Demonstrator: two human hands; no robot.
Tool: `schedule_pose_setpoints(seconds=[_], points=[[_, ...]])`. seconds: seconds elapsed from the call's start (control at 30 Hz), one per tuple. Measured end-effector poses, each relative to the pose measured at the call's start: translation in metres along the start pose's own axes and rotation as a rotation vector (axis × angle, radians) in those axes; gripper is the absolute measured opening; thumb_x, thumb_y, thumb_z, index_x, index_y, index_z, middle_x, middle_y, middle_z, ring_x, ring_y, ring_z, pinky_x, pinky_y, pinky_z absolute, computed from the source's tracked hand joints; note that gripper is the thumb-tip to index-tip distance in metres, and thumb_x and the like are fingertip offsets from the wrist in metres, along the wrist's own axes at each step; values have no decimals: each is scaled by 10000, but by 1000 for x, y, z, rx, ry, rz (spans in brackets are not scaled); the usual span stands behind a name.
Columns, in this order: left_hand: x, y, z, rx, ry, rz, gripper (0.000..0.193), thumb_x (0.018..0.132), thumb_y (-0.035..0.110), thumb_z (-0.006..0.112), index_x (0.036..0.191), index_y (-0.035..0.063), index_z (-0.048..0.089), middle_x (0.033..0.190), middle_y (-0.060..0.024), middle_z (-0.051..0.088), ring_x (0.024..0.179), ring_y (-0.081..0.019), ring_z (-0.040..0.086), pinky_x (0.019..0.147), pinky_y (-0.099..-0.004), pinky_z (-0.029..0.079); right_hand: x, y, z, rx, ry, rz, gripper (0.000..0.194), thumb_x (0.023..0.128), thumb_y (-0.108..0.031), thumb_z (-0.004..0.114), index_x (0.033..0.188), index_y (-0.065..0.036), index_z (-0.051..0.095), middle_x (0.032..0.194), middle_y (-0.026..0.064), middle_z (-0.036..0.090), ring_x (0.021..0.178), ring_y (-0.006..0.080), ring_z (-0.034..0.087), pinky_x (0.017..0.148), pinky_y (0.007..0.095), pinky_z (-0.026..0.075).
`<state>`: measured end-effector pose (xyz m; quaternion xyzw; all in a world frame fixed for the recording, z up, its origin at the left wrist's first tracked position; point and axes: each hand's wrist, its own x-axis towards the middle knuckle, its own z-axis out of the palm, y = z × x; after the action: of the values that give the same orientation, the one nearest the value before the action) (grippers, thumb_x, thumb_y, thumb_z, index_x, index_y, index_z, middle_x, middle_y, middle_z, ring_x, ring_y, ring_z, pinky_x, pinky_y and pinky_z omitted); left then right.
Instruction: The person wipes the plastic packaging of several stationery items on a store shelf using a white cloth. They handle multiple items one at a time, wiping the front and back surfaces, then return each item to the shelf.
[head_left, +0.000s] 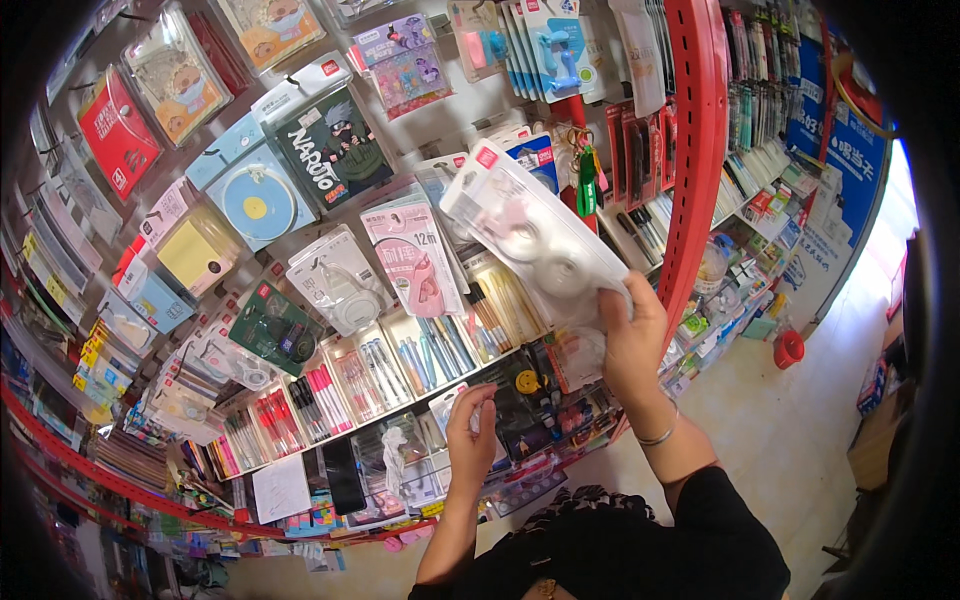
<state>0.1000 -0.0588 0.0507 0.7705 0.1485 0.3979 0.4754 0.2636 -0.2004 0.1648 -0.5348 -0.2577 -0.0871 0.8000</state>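
Note:
My right hand (634, 337) grips the lower end of a clear blister pack (540, 232) with a white backing card. Inside the pack are a pale pink piece and round white rolls, probably correction tape; motion blur softens them. The pack is tilted in front of the hanging goods. My left hand (472, 435) is lower down, its fingers loosely curled and nothing seen in its grasp. Just behind it is a small white-topped package (448, 401), partly hidden by the fingers. A pink carded correction tape (420, 270) hangs left of the held pack.
Pens stand in a row of white compartments (373, 375). A black phone (343, 476) and a white paper sheet (281, 489) lie on the lower shelf. A red metal upright (694, 150) rises at the right. A red bucket (788, 349) is on the floor (757, 420).

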Motion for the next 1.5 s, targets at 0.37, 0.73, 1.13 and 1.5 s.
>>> schedule_pose_setpoints(seconds=[0.37, 0.73, 1.13, 1.5], points=[[17, 48, 4, -1092, -36, -520, 930, 930, 775, 184, 1495, 57, 357, 1407, -193, 517, 1266, -365, 526, 1029, -522, 462, -130, 41, -8, 406, -472, 897, 292, 969, -60, 534, 1258, -24, 548, 1115, 79, 642, 934, 150, 639, 809, 309, 548], [-6, 40, -31, -1268, 3, -577, 899, 938, 772, 147, 1502, 111, 376, 1438, -134, 499, 1302, -327, 507, 1072, -487, 433, -73, 6, 33, 18, -595, -143, 388, 873, 67, 561, 1243, -50, 568, 1159, 122, 603, 1099, 280, 580, 933, 395, 506], [-28, 45, -59, -888, 27, -542, 918, 960, 742, 145, 1505, 22, 313, 1416, -163, 484, 1271, -301, 523, 1055, -429, 448, -65, 17, 68, -208, -1059, -594, 464, 657, 84, 673, 1105, -36, 643, 1159, 92, 636, 1067, 327, 569, 907, 404, 519], [-31, 32, -68, -1072, -156, -621, 1000, 893, 827, 129, 1476, 44, 350, 1247, -217, 592, 1051, -383, 640, 890, -531, 544, -47, 25, 81, -247, -959, -778, 511, 675, -4, 700, 1179, -19, 616, 1251, 111, 599, 1145, 328, 558, 943, 410, 512]])
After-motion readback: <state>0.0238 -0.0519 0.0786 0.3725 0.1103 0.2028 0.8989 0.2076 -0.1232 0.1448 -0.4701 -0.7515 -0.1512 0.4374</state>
